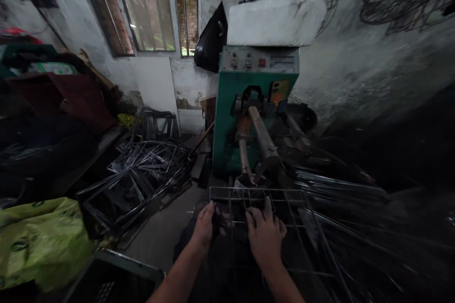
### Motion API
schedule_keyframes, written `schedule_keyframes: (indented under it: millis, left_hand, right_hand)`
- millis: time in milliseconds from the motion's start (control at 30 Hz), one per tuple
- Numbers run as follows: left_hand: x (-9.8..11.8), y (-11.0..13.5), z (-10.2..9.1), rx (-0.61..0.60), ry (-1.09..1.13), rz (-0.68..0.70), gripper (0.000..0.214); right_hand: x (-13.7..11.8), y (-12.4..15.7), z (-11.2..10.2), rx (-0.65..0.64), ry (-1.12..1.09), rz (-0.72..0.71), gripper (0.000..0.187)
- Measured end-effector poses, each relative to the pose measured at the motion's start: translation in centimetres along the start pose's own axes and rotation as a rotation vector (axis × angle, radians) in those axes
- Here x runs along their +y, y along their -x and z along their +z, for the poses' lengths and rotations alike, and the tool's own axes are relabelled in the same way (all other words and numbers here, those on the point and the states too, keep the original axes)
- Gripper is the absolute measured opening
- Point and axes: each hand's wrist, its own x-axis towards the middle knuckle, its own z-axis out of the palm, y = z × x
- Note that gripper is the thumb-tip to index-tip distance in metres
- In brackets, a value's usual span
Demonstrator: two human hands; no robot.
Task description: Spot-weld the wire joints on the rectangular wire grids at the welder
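A wire grid rack [284, 195] lies flat in front of me, its far edge under the arms of a green welding machine [227, 104]. My left hand [204, 225] grips the rack's left side wire. My right hand [265, 234] rests on top of the grid with the fingers curled over its wires. The machine's two metal arms [262, 139] reach out toward the rack's far edge.
A heap of metal wire frames [142, 170] lies on the floor at left. A yellow-green plastic bag [39, 239] and a dark crate [110, 277] sit at lower left. Long wire rods [341, 189] spread at right. A window [149, 7] is behind.
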Motion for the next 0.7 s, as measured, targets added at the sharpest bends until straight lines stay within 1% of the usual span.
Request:
schedule_keyframes:
  millis: [67,167,300,367,500,700]
  left_hand:
    - [-0.2,0.0,0.3,-0.003,-0.032,0.019,0.054]
    - [-0.5,-0.6,1.2,-0.043,-0.042,0.014,0.058]
    - [-0.8,-1.8,2.7,-0.085,0.000,0.028,0.057]
    - [-1.0,-2.2,3.1,-0.100,0.018,0.025,0.057]
    - [-1.5,-2.6,3.3,-0.093,0.020,-0.010,0.058]
    - [-1.9,-3.1,3.0,-0.099,0.041,0.016,0.054]
  right_hand:
    - [0.4,0.1,0.0,0.011,0.002,0.010,0.018]
    - [1.4,-0.2,0.2,0.017,0.009,0.024,0.021]
    - [2.6,-1.3,0.5,0.050,-0.002,0.079,0.023]
    - [2.9,-1.7,0.6,0.046,-0.001,0.094,0.022]
    - [3.2,-2.1,0.8,0.059,-0.006,0.077,0.020]
    - [3.4,-2.5,1.1,0.077,0.005,0.055,0.019]
